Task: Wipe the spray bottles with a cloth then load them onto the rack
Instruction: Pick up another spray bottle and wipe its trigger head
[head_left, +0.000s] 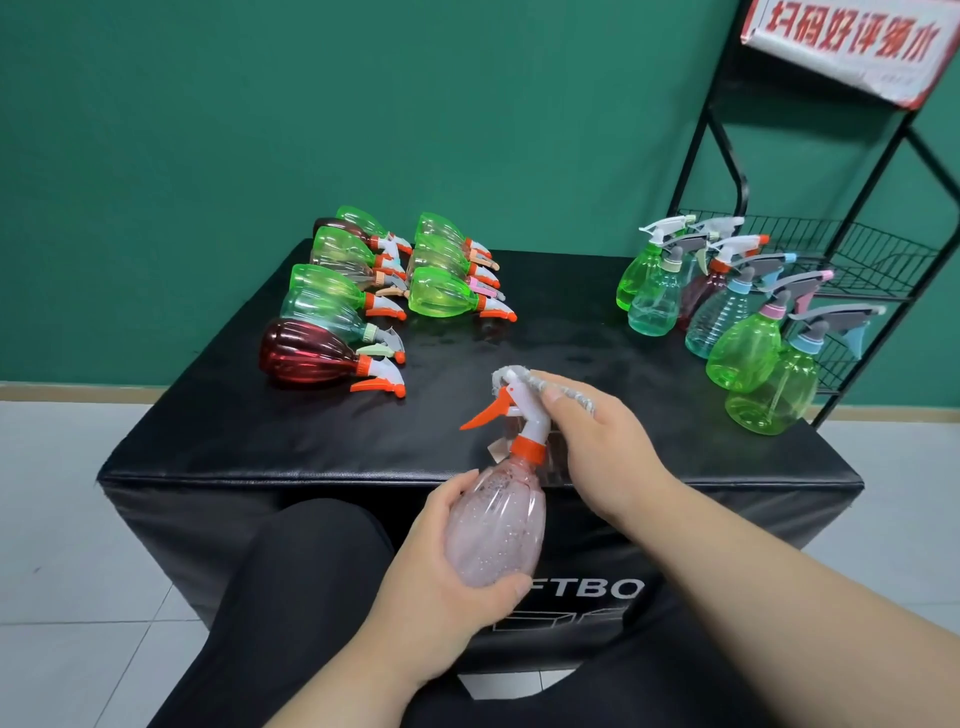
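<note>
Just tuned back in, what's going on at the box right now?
A person is wiping a pale pink spray bottle: the left hand grips its body while the right hand presses a grey cloth over the white and orange spray head. On the black box, a batch of bottles lies sideways at the far left, and another group stands upright at the right edge, next to the black wire rack.
</note>
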